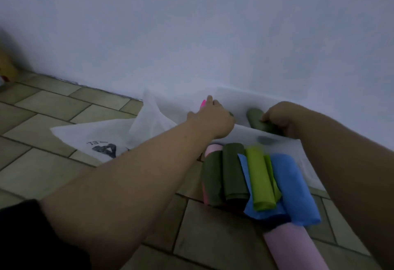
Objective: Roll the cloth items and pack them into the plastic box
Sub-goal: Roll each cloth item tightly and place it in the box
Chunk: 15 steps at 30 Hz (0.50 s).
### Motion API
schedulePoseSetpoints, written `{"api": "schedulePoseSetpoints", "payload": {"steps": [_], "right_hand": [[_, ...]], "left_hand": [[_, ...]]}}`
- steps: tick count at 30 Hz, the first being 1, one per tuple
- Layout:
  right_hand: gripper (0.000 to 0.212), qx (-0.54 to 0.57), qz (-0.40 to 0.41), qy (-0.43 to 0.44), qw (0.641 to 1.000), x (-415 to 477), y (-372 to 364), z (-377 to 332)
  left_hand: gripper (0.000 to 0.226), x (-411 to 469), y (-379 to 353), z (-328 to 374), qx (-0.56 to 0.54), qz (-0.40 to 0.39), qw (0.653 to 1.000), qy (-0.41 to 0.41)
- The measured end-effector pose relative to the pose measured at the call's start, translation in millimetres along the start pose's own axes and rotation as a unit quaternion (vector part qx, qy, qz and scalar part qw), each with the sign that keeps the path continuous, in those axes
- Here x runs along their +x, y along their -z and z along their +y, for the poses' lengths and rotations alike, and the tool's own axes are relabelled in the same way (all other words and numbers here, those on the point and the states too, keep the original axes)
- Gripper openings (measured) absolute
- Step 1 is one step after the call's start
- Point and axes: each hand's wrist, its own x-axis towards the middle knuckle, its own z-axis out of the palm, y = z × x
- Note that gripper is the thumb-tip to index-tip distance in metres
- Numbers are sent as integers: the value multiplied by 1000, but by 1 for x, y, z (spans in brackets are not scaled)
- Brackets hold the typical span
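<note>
A black sleeve [21, 233] covers the left upper arm at the bottom edge. Beyond both sets of fingers a pale wall [191, 24] fills the view and meets a tiled floor [53, 173]. The translucent plastic box [247, 133] stands against the wall, below both hands. Nearer than the fingers, just beside the box, lies a pile of rolled cloths [255, 180], green, blue and pink. A white bag [89, 135] lies left of the left hand [210, 118]. The right hand [281, 118] grips a dark green roll [257, 120] just behind the box's near wall. The left fingers curl out of sight. A pink tip [203, 103] shows beside them, but I cannot tell whether they hold it.
</note>
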Motion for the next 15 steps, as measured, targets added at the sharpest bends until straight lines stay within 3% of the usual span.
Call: {"api": "schedulePoseSetpoints", "payload": {"steps": [2, 5, 12, 15], "right_hand": [[22, -155, -10, 52, 987, 19, -20, -2], [24, -332, -66, 110, 934, 30, -36, -12], [27, -434, -113, 136, 883, 38, -33, -17], [30, -423, -123, 134, 888, 34, -36, -16]], "left_hand": [[64, 1, -4, -3, -12, 5, 1000, 1], [69, 0, -6, -4, -35, 4, 999, 17], [66, -1, -6, 1, -31, -2, 999, 22], [65, 1, -5, 2, -34, -10, 999, 29]]}}
